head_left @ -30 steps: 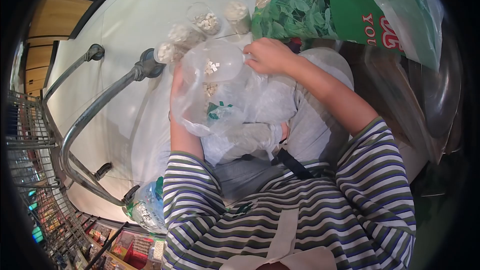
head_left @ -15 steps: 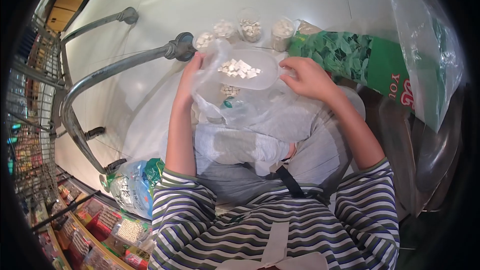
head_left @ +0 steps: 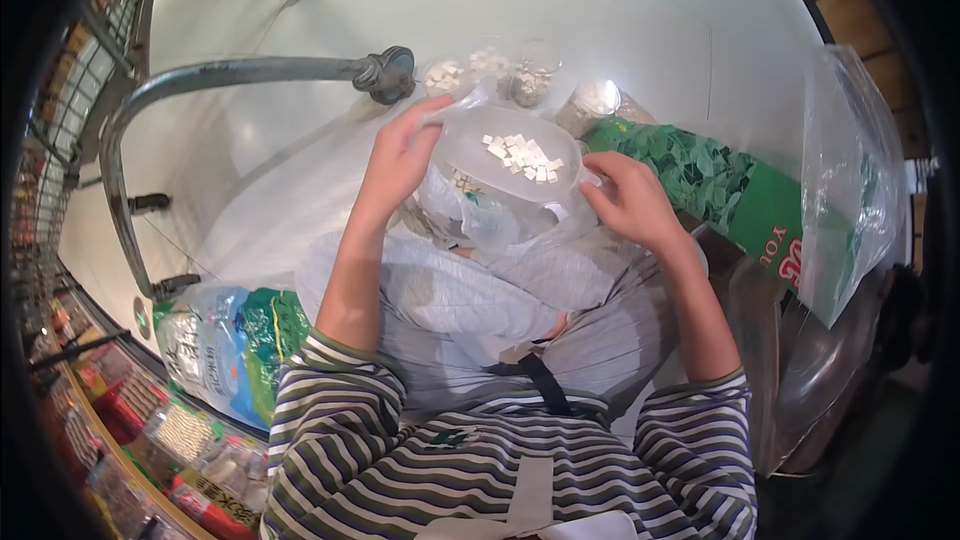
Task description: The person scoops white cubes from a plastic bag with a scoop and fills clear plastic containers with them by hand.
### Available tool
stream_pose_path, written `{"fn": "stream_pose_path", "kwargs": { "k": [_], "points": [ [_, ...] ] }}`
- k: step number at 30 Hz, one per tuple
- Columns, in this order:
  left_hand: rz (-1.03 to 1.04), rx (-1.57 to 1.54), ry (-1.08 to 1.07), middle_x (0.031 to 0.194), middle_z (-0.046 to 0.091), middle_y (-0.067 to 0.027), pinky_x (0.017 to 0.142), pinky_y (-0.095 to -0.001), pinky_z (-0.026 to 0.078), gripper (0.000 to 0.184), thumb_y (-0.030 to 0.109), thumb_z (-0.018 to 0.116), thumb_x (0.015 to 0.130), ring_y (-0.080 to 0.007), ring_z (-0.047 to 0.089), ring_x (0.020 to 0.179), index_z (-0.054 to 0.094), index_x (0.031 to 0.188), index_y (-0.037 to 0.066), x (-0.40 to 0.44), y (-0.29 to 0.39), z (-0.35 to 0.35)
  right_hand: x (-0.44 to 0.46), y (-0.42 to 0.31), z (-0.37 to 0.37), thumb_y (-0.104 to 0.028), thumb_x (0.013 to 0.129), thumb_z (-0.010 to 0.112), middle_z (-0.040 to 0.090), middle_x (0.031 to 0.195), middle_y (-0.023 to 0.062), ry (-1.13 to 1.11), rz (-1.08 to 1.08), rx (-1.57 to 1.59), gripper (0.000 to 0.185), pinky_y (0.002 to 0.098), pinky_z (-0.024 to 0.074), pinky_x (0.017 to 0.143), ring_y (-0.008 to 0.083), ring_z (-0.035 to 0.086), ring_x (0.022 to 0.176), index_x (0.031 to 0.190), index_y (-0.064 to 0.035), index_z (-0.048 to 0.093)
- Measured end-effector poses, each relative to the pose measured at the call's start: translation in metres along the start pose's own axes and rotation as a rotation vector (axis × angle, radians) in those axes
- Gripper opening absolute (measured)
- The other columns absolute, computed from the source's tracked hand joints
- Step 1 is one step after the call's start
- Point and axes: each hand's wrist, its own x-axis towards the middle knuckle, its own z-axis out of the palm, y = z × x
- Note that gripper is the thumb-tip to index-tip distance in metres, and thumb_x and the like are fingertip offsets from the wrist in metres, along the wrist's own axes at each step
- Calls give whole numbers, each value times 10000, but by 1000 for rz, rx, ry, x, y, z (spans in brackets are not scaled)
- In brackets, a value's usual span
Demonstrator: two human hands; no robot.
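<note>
A translucent, shallow oval tray [head_left: 470,145] is in front of me, tilted, with a heap of small white cubes [head_left: 523,157] on it. My left hand [head_left: 402,155] is closed on the edge of a clear plastic bag [head_left: 490,223] at the tray's upper left. On the other side, my right hand [head_left: 632,198] pinches the tray's right end, where some bag film also bunches. The bag hangs below the tray over my lap, and more small pale pieces [head_left: 465,182] show inside it. Beyond the tray stand several clear cups of pale pieces, among them one cup [head_left: 531,85].
A metal cart frame [head_left: 240,70] with casters [head_left: 385,75] stands on the left. To the right lies a large green printed bag [head_left: 710,175] beside clear plastic. A blue-and-green package [head_left: 225,345] lies at lower left, near shelves of packaged goods [head_left: 185,432].
The view has shifted. The tray has tilted and the cubes have slid toward its lower right. My left hand has come closer to the tray, and my right hand has closed on its end.
</note>
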Motion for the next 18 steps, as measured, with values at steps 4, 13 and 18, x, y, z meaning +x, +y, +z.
{"fn": "stream_pose_path", "kwargs": {
  "k": [4, 13, 18],
  "points": [
    [-124, -189, 106, 1099, 666, -100, 926, -284, 423, 303, 109, 473, 903, -159, 585, 1034, 625, 1126, -29, 5, -14, -2, -11, -2, -13, -152, 804, 678, 673, 966, 163, -38, 7, -19, 336, 309, 503, 710, 221, 652, 827, 1076, 36, 616],
    [-144, 194, 149, 697, 631, -142, 675, -322, 464, 234, 145, 504, 834, -195, 608, 692, 687, 842, -2, 1, 5, -17, -11, 1, -51, -147, 786, 691, 667, 906, 187, 123, 8, -92, 351, 333, 493, 708, 271, 617, 730, 1076, 39, 621],
    [-59, 90, 217, 745, 644, -177, 661, -343, 468, 227, 144, 520, 834, -264, 618, 693, 683, 896, -2, 6, -12, -14, 18, 4, -65, -164, 815, 675, 660, 869, 218, 182, 48, -184, 349, 351, 492, 645, 281, 613, 659, 1075, 63, 620]
  ]
}}
